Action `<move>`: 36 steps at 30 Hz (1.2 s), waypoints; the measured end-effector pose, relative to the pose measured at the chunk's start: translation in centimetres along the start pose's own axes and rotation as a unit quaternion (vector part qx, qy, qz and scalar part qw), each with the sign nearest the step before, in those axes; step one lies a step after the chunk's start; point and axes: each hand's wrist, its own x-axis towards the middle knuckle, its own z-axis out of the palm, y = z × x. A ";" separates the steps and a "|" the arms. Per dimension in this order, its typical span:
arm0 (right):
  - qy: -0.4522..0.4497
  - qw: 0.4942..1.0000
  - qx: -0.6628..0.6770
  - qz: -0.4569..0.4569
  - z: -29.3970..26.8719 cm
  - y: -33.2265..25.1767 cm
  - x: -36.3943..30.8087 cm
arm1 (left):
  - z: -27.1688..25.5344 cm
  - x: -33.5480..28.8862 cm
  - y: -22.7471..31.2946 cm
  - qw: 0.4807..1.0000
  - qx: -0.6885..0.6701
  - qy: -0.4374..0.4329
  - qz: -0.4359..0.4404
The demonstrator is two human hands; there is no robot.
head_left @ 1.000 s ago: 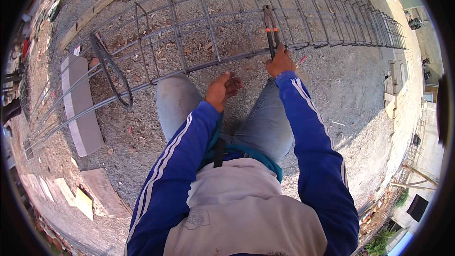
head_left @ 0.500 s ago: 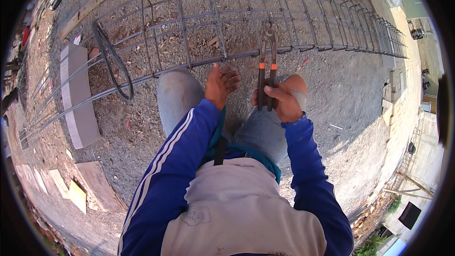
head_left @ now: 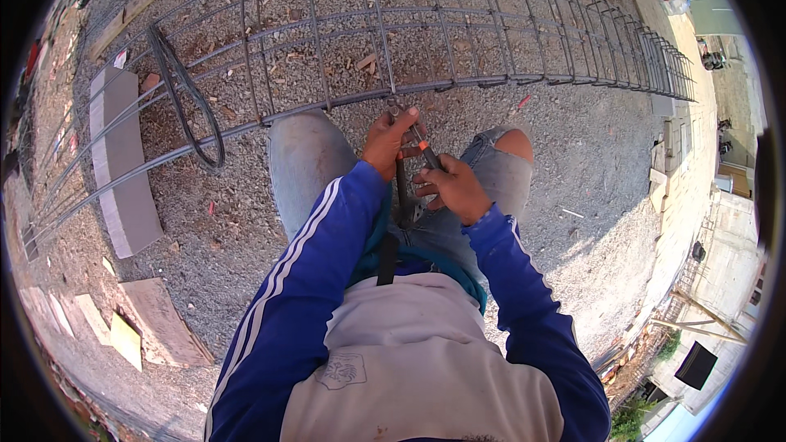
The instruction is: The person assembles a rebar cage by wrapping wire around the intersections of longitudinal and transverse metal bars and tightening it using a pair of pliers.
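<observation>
Between my knees I hold a pair of pincers (head_left: pixel 431 159) with dark handles and orange bands, the handles spread apart. The jaws point at the near lower rod of a long rebar cage (head_left: pixel 458 81) lying in front of me. My right hand (head_left: pixel 458 193) is closed on one handle. The other handle slants down toward my lap. My left hand (head_left: pixel 385 147) closes around the pincers just below the jaws, its thumb up near the rod. The fingers partly hide the jaws, and whether they also pinch a wire is too small to tell.
A looped bundle of dark wire (head_left: pixel 187 106) hangs over the rods on the left. Those rods' ends pass over a long grey block (head_left: pixel 123 164). Boards (head_left: pixel 168 323) lie on the gravel at lower left, and a timber plank (head_left: pixel 155 0) lies beyond the cage.
The pincers have moved left and their handles have spread. My left hand, open before, has closed around them near the jaws. My right hand has shifted left with its handle.
</observation>
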 end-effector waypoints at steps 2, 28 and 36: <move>0.001 1.000 -0.003 0.009 0.3 -0.6 -0.3 | 0.3 0.4 0.4 0.999 0.010 0.016 -0.050; 0.025 0.999 -0.038 0.014 0.7 -1.1 -0.1 | -0.5 1.9 -0.1 0.996 -0.021 -0.001 -0.089; 0.001 0.998 -0.067 0.019 -0.3 -2.9 -0.5 | 0.0 1.2 0.6 0.997 -0.017 0.006 -0.076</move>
